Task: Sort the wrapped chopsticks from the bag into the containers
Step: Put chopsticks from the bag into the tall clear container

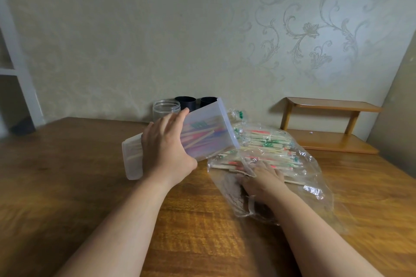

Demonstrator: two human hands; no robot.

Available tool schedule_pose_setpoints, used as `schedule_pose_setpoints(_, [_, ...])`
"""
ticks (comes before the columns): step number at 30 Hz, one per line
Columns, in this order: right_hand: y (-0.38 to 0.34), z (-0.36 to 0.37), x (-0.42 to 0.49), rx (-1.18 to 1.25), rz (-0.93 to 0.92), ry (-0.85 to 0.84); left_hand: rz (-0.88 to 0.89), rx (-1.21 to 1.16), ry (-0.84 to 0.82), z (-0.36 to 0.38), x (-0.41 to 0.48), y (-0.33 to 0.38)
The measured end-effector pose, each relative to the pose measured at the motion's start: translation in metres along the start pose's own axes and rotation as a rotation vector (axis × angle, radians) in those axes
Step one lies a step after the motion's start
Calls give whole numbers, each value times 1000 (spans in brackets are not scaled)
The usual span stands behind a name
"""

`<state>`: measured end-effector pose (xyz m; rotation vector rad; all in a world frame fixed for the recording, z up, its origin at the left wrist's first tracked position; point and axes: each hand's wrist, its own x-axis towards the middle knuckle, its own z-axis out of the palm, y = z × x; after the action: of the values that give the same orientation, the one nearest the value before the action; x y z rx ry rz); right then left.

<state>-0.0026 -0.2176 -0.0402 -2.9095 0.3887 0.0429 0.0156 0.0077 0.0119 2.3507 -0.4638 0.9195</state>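
My left hand (167, 150) grips a translucent rectangular container (202, 132), tilted on its side above the table with its open end toward the bag. Several wrapped chopsticks with red and green printing lie inside it. A clear plastic bag (299, 173) lies on the wooden table (67, 175), holding a pile of wrapped chopsticks (265, 144). My right hand (263, 180) is inside the bag's mouth, fingers reaching toward the chopsticks. The film blurs its fingers, so its grip is unclear.
A clear round jar (166, 109) and two black cups, one (185, 102) and the other (208, 101), stand at the table's back edge by the wall. A small wooden two-tier shelf (331, 126) sits at the back right.
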Motion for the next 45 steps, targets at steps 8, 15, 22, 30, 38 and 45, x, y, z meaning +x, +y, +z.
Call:
schedule_pose_setpoints(8, [-3, -4, -5, 63, 62, 167, -9, 6, -3, -1, -1, 0])
schedule_pose_setpoints(15, [1, -4, -4, 44, 38, 275, -5, 4, 3, -1, -1, 1])
schedule_pose_setpoints(22, [-2, -7, -11, 239, -62, 199, 2, -4, 4, 0, 0, 0])
schedule_pose_setpoints(30, [-4, -4, -5, 151, -131, 93, -1, -9, -2, -1, 0, 0])
schedule_pose_setpoints(38, [-9, -3, -8, 23, -142, 133, -2, 2, 3, -1, -1, 2])
schedule_pose_setpoints(45, [-12, -13, -16, -101, -156, 105, -5, 13, -4, -1, -1, 1])
